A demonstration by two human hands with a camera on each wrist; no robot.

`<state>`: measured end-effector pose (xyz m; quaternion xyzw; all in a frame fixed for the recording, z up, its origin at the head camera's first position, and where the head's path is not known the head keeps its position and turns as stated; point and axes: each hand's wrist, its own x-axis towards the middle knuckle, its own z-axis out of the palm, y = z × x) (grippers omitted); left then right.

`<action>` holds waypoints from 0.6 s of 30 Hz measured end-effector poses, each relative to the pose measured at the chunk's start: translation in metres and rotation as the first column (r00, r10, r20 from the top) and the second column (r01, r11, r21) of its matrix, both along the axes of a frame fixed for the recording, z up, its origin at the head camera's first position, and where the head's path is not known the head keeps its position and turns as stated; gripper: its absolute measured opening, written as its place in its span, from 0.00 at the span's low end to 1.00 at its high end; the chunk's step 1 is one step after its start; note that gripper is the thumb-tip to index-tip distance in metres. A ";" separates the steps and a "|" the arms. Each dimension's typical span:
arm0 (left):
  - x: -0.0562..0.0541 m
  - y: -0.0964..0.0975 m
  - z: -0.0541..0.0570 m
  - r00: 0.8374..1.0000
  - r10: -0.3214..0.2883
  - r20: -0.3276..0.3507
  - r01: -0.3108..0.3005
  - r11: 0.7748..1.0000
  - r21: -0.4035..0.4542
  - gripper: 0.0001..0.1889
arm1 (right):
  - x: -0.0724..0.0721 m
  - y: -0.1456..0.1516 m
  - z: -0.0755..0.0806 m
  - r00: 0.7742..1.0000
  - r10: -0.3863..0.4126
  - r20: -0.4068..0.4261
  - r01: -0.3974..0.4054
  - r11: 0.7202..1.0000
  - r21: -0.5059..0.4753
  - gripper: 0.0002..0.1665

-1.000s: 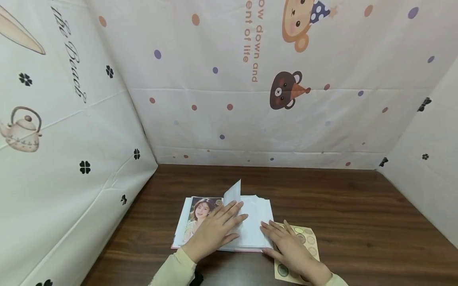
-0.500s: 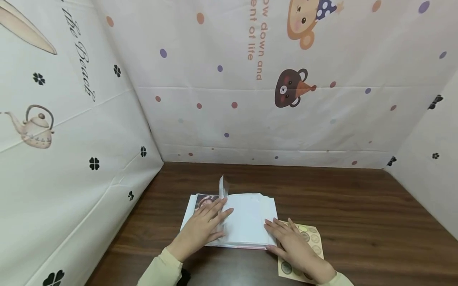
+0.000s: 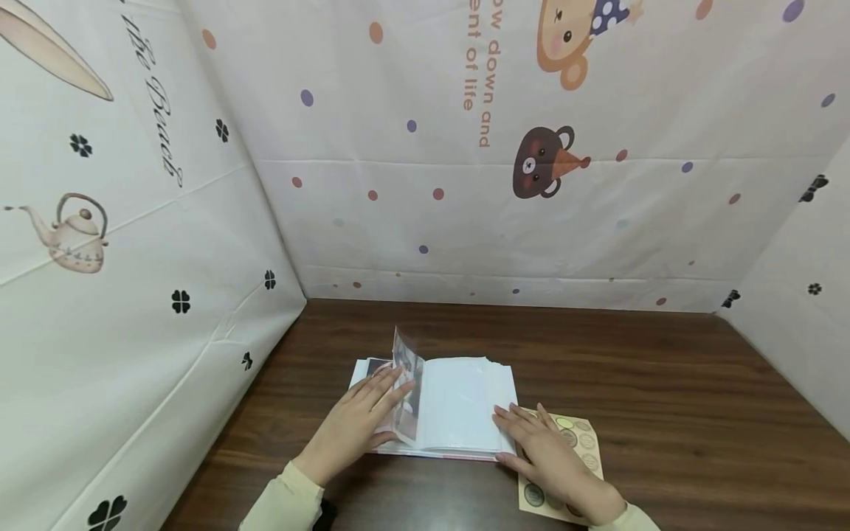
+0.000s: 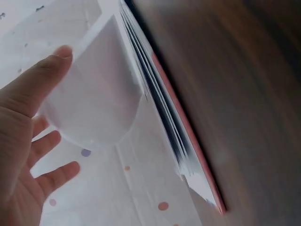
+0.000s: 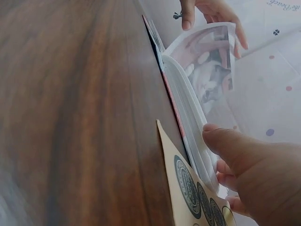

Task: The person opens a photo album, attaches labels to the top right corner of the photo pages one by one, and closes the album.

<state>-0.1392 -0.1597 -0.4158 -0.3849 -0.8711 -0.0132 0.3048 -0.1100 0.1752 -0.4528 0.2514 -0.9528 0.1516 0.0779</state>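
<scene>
Page of thin, translucent film (image 3: 409,413) stands part-raised from the open white-leaved photo album (image 3: 465,405) on the brown wood-grain surface (image 3: 664,376); likely light, floppy and slick, best taken by its free outer edge. The left hand (image 3: 355,424), grip spread, lies against or just beside it; the right hand (image 3: 547,461), fingers extended, rests over the album's edge and the cream sheet of round stickers (image 3: 586,444).
</scene>
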 end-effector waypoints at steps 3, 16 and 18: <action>-0.002 -0.003 0.000 0.999 0.000 -0.035 0.001 1.000 0.018 0.48 | 0.000 0.000 0.001 1.000 -0.005 0.005 0.005 1.000 -0.002 0.35; -0.007 -0.014 -0.003 0.988 -0.053 -0.146 0.056 0.998 0.014 0.28 | 0.001 0.000 0.002 1.000 -0.006 0.017 0.006 1.000 -0.002 0.35; -0.007 -0.016 -0.003 0.987 -0.063 -0.149 0.065 0.998 0.008 0.24 | 0.001 0.000 0.002 1.000 -0.006 0.015 0.006 1.000 -0.002 0.35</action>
